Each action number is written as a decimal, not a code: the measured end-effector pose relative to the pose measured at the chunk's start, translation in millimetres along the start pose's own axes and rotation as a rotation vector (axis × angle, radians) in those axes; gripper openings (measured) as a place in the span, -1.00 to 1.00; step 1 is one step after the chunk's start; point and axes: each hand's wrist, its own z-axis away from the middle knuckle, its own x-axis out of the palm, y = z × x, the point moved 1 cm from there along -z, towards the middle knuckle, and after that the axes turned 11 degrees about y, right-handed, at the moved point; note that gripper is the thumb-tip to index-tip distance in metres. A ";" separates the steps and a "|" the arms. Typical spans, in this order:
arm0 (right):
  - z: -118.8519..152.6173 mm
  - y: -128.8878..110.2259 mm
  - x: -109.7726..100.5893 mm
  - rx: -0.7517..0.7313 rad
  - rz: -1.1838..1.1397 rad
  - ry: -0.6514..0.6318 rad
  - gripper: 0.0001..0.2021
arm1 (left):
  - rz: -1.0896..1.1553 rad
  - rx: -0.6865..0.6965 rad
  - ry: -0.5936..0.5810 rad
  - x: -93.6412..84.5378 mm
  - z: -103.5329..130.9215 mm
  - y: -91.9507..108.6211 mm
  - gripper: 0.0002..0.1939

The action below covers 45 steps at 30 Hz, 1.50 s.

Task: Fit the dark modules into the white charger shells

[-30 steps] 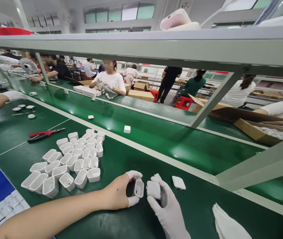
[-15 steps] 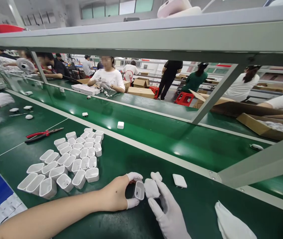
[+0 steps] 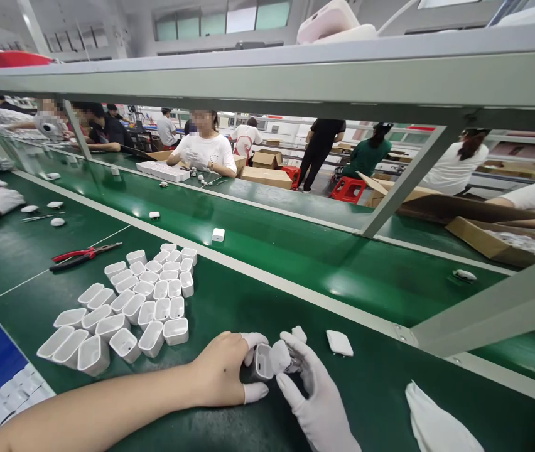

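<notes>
The left hand [image 3: 223,370] pinches a hollow white casing [image 3: 263,363] between thumb and fingers, while the gloved right hand [image 3: 317,392], close by but apart from it, grips a white piece [image 3: 280,357] right at the casing's edge, though whether the two touch I cannot tell. Across the bench, the mark on a person's white T-shirt [image 3: 218,150] is too small to read.

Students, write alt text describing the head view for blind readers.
The left hand holds an open white case beside a white piece in the gloved right hand; many similar cases and pliers rest on a green bench.
</notes>
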 end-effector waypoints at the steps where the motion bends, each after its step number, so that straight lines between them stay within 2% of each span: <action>1: -0.7 -0.2 0.0 -0.003 0.005 0.023 -0.55 | 0.020 0.004 0.005 -0.4 0.2 0.9 -0.61; 4: 0.2 -3.2 0.2 -0.101 0.060 0.062 -0.59 | 0.082 0.029 0.016 0.1 1.0 0.4 -0.64; 7: 4.1 -8.3 2.2 -0.237 0.113 -0.003 -0.66 | 0.088 0.083 0.035 2.6 2.1 -2.8 -0.64; 12: 6.8 -12.4 3.8 -0.438 0.227 -0.031 -0.57 | 0.096 0.133 0.059 5.0 2.8 -5.4 -0.72; 15: 5.3 -13.0 2.9 -0.499 0.219 -0.056 -0.57 | 0.110 0.141 0.049 4.1 2.9 -3.8 -0.75; 24: 4.8 -22.8 3.8 -0.574 0.266 -0.028 -0.58 | 0.086 0.130 0.014 0.9 0.7 -1.2 -0.76; 31: 7.3 -19.2 2.9 -0.639 0.281 0.047 -0.53 | 0.085 0.140 -0.002 -0.9 0.6 1.1 -0.78; 45: 7.5 -22.5 3.2 -0.596 0.306 -0.004 -0.58 | 0.058 0.130 -0.028 0.0 -1.4 -1.9 -0.78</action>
